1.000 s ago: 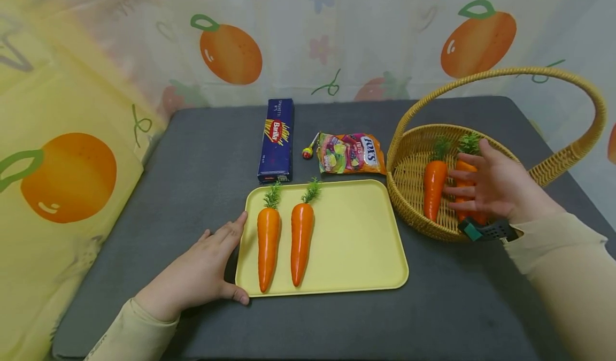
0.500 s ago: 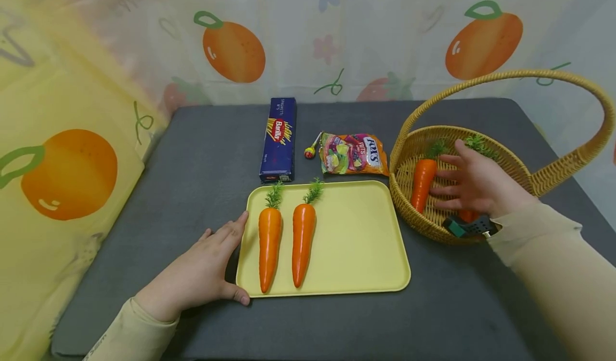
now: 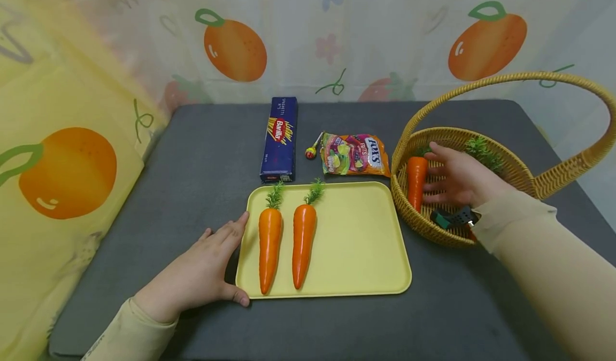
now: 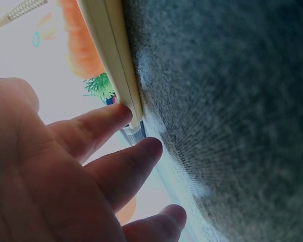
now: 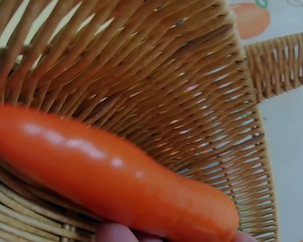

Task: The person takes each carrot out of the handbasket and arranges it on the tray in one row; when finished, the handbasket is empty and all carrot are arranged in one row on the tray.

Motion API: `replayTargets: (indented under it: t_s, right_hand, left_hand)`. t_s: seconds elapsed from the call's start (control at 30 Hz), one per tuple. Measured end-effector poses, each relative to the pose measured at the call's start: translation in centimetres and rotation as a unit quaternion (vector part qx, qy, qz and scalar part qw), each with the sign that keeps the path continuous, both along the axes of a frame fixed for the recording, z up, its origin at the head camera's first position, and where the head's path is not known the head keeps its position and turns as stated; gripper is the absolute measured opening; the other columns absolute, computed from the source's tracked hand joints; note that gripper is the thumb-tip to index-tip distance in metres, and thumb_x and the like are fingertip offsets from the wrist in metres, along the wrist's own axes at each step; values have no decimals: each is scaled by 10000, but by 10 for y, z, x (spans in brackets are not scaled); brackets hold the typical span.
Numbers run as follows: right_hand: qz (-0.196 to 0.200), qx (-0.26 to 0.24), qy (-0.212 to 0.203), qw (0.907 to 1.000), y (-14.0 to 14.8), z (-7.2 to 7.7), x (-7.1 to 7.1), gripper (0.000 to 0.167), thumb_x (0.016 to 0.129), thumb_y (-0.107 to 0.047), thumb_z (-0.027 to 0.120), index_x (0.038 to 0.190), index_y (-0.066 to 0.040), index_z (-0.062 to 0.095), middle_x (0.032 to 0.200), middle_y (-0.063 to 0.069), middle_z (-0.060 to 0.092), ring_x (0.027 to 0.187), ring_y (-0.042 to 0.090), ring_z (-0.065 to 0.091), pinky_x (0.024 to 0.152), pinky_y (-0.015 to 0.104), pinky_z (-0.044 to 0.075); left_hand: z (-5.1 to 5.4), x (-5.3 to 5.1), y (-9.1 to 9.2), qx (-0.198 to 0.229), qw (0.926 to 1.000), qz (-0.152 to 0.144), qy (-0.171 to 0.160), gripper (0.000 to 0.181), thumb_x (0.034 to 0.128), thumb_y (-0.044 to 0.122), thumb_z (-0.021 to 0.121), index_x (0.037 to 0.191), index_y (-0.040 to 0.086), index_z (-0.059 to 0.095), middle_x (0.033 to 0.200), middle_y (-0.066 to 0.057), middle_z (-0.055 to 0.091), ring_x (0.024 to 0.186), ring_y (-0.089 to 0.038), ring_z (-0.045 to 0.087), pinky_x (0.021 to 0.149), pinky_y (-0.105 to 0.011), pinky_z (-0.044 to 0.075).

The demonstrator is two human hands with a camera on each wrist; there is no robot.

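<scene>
Bracing a flat yellow rectangular tray (image 3: 358,240), reaching into a round tan wicker basket (image 3: 420,223).
Resting the left hand (image 3: 199,273) wide against the tray's left edge, probably to steady it under two glossy orange carrots (image 3: 270,248) (image 3: 303,246); extending the right hand (image 3: 459,178), wide and gripping nothing, over the basket's front rim to another orange carrot (image 3: 416,182) by its left wall, likely avoiding the arched handle (image 3: 534,76).

Cream sleeves (image 3: 539,259) are worn, the left dark-lettered; at the right cuff (image 3: 498,222), a green-patched black strap (image 3: 461,217) is seen.
</scene>
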State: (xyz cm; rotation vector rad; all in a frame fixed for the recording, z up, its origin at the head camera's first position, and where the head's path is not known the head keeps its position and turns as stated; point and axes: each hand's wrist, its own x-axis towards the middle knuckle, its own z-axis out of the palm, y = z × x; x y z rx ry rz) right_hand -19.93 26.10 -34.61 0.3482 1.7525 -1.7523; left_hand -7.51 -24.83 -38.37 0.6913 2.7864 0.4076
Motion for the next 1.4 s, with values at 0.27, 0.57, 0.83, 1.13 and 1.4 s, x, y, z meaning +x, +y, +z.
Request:
replayTargets:
  t_s: [0.27,0.57,0.83,1.13,1.4]
  right_hand:
    - [56,445,187,9988,-12,-4,-6,801,1183,-307,487,1783,-164,-23,1691,160,290,1606,460,334,924,364,626]
    - [242,868,453,9949,-16,-7,-10,988,1107,-66,630,1766,-118,-104,1620,201,361,1106,163,678,920,350,649]
    - [84,641,637,9959,-16,-4,-9,939,1102,-37,631,1742,-112,-53,1527,168,402,962,85,714,878,309,654]
    - [-13,321,852,9958,-9,4,-5,824,1113,-23,604,1675,-133,11,1412,64,451,993,85,698,867,302,635]
    - [-137,23,987,9950,-4,19,4,785,1116,-37,606,1669,-197,72,1380,29,482,1068,119,687,887,303,641]
  left_hand:
    - [0,-1,0,4,10000,-29,37,1591,581,752,977,1766,38,192,1686,-186,487,1528,-477,499,1208,-839,300]
    - [0,-1,1,-5,10000,1,17,1595,578,749,981,1767,40,188,1688,-195,485,1528,-482,500,1217,-829,299]
    - [0,-1,1,-15,10000,22,14,1601,571,739,991,1768,45,186,1685,-199,485,1527,-469,503,1223,-824,295]
    - [0,-1,1,1,10000,-29,72,1599,577,742,985,1769,43,180,1672,-199,494,1515,-466,513,1212,-831,305]
    - [0,-1,1,-10,10000,-24,67,1600,577,732,989,1768,38,177,1664,-209,500,1517,-491,506,1213,-827,308]
